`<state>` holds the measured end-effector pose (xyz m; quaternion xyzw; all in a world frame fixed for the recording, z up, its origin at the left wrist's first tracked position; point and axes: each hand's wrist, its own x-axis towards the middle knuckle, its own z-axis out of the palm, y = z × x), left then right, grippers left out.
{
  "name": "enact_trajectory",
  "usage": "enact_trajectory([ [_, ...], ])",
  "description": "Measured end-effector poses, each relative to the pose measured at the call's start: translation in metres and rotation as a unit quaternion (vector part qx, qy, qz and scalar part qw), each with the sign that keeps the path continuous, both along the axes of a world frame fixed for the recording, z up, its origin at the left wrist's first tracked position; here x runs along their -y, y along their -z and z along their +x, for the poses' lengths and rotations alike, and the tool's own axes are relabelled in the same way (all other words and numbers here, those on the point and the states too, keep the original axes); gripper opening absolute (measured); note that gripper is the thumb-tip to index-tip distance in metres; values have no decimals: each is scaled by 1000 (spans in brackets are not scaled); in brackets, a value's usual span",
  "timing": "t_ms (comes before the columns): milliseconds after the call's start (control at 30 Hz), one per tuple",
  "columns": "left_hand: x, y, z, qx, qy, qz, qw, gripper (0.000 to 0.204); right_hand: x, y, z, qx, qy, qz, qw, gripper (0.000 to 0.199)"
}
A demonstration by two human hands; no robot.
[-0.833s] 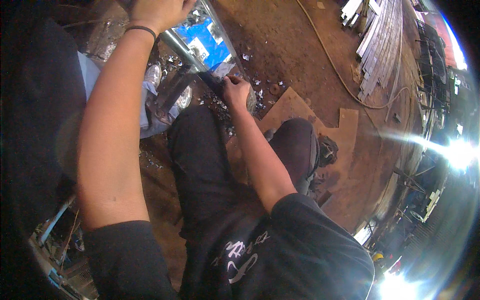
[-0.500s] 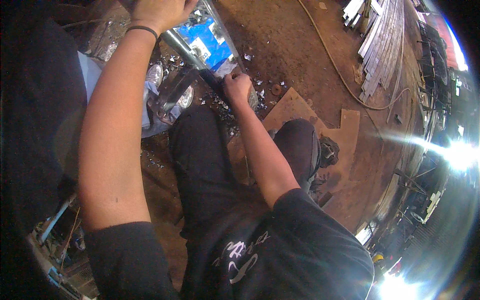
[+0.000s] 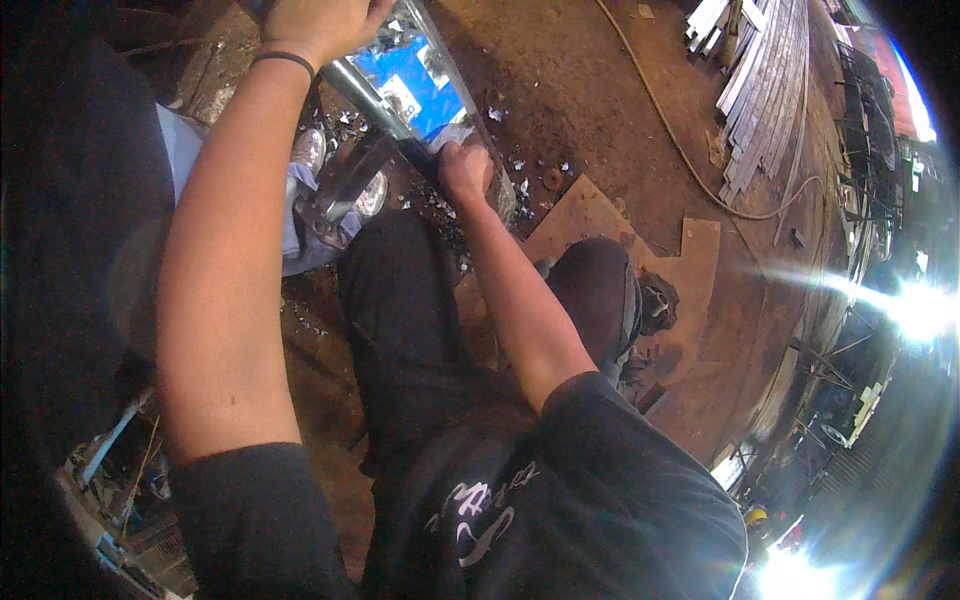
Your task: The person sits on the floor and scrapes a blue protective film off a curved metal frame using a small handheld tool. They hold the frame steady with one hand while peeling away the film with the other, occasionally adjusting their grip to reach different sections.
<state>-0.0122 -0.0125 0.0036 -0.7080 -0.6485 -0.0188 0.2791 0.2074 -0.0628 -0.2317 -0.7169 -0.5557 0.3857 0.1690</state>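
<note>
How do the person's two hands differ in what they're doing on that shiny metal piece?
The left hand sits at the top edge of the picture, gripping the far end of the metal piece; the right hand is lower and nearer the knees, closed in a fist on a dark tool at the near end. The left wrist wears a dark band; the right wrist is bare. The left arm reaches out long, the right is bent closer. Both hands are bare and closed.
</note>
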Motion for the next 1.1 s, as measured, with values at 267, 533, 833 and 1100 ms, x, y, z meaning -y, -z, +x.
enact_trajectory([
  [267, -1, 0, 1, 7, -8, -14, 1000, 60, -1, 27, 10, -97, 18, -8, 995, 43],
  [533, -6, -1, 3, 11, 11, 7, 1000, 60, -2, 78, 45, -194, 53, 23, 979, 33],
  [833, -1, 2, -2, 11, 2, -3, 1000, 59, 9, 24, 41, -103, -25, 126, 986, 22],
  [1100, -2, 4, -4, 8, 2, 6, 1000, 58, -6, 8, 49, -103, -75, 143, 982, 23],
])
